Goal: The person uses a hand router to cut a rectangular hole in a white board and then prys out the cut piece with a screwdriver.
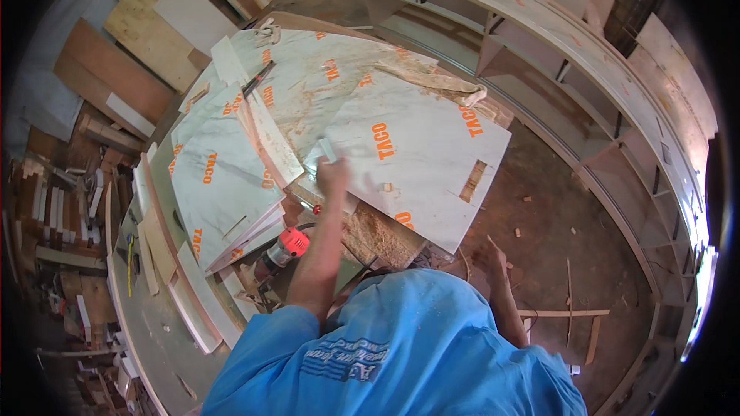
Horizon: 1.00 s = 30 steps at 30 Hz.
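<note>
My left hand (pixel 333 175) is closed at the left edge of a white marble-patterned panel (pixel 432 146) with orange print. A small pale piece (pixel 327 148) shows just beyond its knuckles; blur hides whether the fingers grip it. Lower right of that panel, my right hand (pixel 492 256) hangs over the floor, fingers stretched and holding nothing. Beside my left forearm stands a red and dark power tool (pixel 291 243), partly covered by the arm. Sawdust (pixel 381 233) lies heaped under the panel's near edge. A rectangular slot (pixel 473 180) is cut near the panel's right side.
More printed panels (pixel 223 158) are stacked at the left, with a long white strip (pixel 270 139) beside them. A crumpled cloth (pixel 439 85) lies at the far side. A long open cabinet frame (pixel 563 69) curves along the right. Wood offcuts (pixel 58 216) crowd the far left.
</note>
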{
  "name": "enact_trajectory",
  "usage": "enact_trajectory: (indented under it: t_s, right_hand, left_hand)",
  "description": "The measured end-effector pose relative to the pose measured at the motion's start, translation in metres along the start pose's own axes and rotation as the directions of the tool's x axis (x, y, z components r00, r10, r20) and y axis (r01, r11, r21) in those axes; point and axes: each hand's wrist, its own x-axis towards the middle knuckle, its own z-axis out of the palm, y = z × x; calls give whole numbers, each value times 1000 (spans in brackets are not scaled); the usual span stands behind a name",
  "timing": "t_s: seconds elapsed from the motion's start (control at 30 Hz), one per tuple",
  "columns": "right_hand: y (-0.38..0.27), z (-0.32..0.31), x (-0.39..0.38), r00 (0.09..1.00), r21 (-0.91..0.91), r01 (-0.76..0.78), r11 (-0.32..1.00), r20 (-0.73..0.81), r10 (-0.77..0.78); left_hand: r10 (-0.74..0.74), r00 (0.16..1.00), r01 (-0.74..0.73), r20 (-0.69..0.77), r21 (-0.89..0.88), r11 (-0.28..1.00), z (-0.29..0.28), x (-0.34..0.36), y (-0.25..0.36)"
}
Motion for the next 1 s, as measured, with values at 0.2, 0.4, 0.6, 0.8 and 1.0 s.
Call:
enact_trajectory:
  t_s: [0.2, 0.4, 0.6, 0.8, 1.0]
  right_hand:
    - [-77, 114, -10, 938, -77, 286, 955, 228, -262]
    - [-111, 152, -11, 899, -195, 371, 908, -170, -404]
    - [-140, 192, -102, 701, -414, 497, 762, -326, -634]
    - [-235, 188, -275, -137, -765, 642, -43, -59, -989]
    - [-295, 189, -464, -275, -915, 200, -350, 291, -916]
  left_hand:
    - [16, 1000, -18, -22, -111, 994, -53, -6, -36]
    - [-31, 930, 171, 366, -358, 918, -39, -41, -71]
    - [-4, 925, 173, 381, -413, 894, -56, -38, -84]
    - [59, 916, 209, 396, -600, 772, -93, -55, -14]
    - [205, 878, 226, 433, -751, 621, -113, -42, 46]
